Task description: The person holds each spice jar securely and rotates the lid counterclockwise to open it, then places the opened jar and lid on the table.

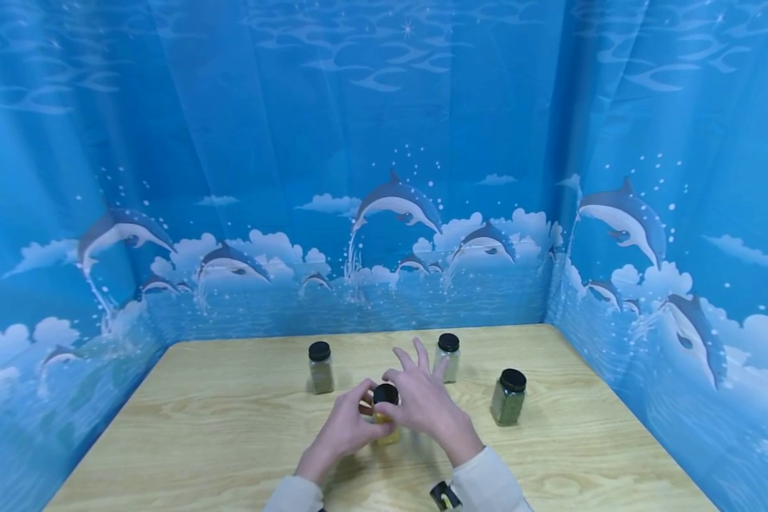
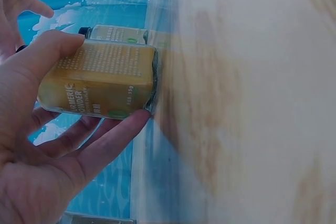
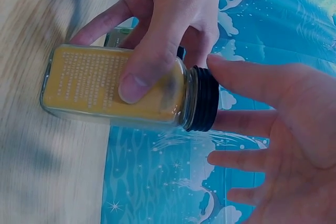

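Note:
A square glass jar of yellow turmeric powder (image 2: 100, 80) is held upright by my left hand (image 1: 345, 427), thumb on one face and fingers around the other side. Its ribbed black lid (image 3: 203, 98) is pinched between the thumb and index finger of my right hand (image 1: 425, 402). The other right fingers are spread out, away from the jar. I cannot tell whether the jar's base touches the table.
On the wooden table (image 1: 230, 427), black-lidded jars stand around the hands: one at the back left (image 1: 321, 373), a pale jar (image 1: 449, 348) behind the right hand, a green-filled jar (image 1: 508, 402) to the right. A blue dolphin curtain (image 1: 294, 142) encloses the table's back and sides.

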`<state>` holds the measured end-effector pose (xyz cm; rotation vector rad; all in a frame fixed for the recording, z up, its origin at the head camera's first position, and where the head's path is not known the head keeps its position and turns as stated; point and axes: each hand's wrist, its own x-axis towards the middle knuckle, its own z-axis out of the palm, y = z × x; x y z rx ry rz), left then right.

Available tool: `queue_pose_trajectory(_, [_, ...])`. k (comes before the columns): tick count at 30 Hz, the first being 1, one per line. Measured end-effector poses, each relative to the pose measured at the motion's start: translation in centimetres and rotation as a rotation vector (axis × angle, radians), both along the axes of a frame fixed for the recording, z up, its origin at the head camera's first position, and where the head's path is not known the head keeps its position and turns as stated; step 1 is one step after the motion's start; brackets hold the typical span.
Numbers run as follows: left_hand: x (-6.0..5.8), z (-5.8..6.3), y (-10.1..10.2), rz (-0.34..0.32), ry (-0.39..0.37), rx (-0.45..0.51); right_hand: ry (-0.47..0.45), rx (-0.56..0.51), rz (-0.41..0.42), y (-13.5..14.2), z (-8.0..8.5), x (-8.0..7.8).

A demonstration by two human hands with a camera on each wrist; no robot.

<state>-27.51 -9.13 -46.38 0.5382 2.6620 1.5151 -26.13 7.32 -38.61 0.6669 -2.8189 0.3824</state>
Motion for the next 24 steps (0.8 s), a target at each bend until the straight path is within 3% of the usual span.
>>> queue_pose_trajectory(11, [-0.10,-0.08,-0.04,0.029,-0.013,-0.009,-0.002,-0.011,-0.004,0.02,-0.01,-0.05])
queue_pose_trajectory(24, [-0.18,-0.27,-0.16,0.002,0.023,0.001,-0.004,0.021,0.020,-0.05,-0.10,-0.03])
